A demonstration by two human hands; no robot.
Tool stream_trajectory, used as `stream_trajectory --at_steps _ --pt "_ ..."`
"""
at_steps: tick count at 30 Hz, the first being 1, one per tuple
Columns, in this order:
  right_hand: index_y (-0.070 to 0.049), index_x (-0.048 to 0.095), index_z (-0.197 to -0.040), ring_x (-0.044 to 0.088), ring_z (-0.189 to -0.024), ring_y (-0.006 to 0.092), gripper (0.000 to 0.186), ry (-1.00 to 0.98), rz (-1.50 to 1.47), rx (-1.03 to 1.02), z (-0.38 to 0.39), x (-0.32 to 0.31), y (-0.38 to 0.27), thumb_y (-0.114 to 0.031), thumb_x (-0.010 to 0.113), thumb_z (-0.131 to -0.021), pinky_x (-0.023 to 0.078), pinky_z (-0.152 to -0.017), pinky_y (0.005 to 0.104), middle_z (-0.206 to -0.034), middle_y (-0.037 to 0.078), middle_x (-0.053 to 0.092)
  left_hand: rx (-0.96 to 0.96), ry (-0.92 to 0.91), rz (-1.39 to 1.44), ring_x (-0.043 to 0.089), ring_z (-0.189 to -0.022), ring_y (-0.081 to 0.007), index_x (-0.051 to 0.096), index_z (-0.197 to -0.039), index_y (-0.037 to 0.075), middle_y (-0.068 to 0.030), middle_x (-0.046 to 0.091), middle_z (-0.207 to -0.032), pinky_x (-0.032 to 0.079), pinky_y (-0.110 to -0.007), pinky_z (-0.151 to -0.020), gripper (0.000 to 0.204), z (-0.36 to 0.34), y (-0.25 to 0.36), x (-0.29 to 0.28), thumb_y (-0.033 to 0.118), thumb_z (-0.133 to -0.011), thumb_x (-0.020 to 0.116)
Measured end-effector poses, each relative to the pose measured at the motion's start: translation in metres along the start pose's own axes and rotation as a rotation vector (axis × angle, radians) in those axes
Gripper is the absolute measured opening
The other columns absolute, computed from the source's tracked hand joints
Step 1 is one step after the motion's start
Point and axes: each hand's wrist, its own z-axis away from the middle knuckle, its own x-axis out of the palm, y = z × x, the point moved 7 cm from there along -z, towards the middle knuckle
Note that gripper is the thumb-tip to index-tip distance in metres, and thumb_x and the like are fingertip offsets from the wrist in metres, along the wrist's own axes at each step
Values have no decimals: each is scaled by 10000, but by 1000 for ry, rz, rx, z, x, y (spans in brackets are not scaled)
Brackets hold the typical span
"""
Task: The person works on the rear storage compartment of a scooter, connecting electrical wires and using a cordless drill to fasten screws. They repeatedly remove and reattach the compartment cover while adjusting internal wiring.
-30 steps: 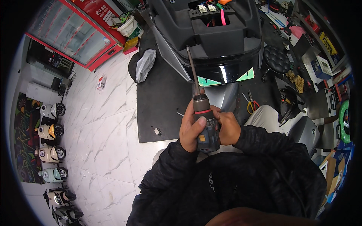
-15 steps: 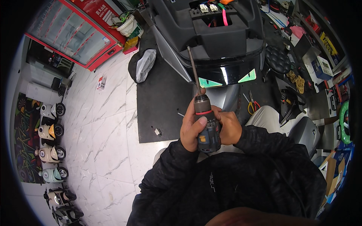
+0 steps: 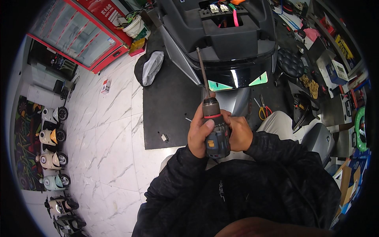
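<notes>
My left hand (image 3: 197,136) is wrapped round the body of a dark power drill (image 3: 216,140) with a red ring, its thumb lying on top. My right hand (image 3: 239,132) grips the drill from the right side, fingers curled and partly hidden behind it. A long metal bit (image 3: 203,73) runs forward from the chuck, its tip at a recess near the left of the black plastic panel (image 3: 235,47) of a scooter. Green eye-shaped decals (image 3: 257,79) mark the glossy trim below it. White connectors (image 3: 214,8) and a pink piece (image 3: 235,17) sit in the upper opening.
Pliers (image 3: 265,110) and gloves (image 3: 309,85) lie right on the dark mat (image 3: 166,118), near a round padded stool (image 3: 290,61). Small connector (image 3: 164,138) and covered bundle (image 3: 152,69) are left. A red glass-door fridge (image 3: 83,31), model scooters (image 3: 53,138) and cluttered shelving (image 3: 339,47) border the workspace.
</notes>
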Motion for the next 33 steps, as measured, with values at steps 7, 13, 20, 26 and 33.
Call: stream_trajectory --at_steps 7,13,20,26,33 --pt "14 665 -1039 757 -740 429 467 23 -19 6 0 1 -2 -206 930 -723 592 -649 480 -791 215 738 4 17 12 639 -1240 -335 216 -1707 -77 -221 701 -1100 515 -421 -1103 1014 0 4 3 508 -989 627" --pt "15 649 -1292 782 -828 422 671 -58 -79 81 -4 -9 -1 -234 957 -750 619 -733 448 -861 231 753 295 108 -462 686 -1139 -235 323 -1688 -11 -187 666 -1309 522 -373 -1065 853 -2 44 -11 442 -1057 676" --pt "69 591 -1418 821 -992 336 852 -112 76 51 -1 -32 -9 -167 1001 -709 631 -876 394 -1110 201 803 410 613 -442 710 -962 -194 668 -1382 6 -83 746 -1016 570 -346 -897 386 32 62 -290 287 -1117 673" --pt "-5 626 -1336 799 -922 242 644 -266 287 38 4 -41 -26 -168 938 -797 628 -869 356 -1061 107 804 -569 636 -1025 801 -916 -222 815 -1179 13 -155 834 -1077 626 -372 -797 321 92 -253 -456 254 -967 808" --pt "-79 615 -1398 736 -964 253 616 -508 591 220 66 -47 1 -234 904 -877 589 -833 423 -1050 58 716 -751 575 -1277 742 -1195 -373 805 -1258 111 -146 809 -1218 588 -476 -1038 404 107 -405 -435 367 -947 828"
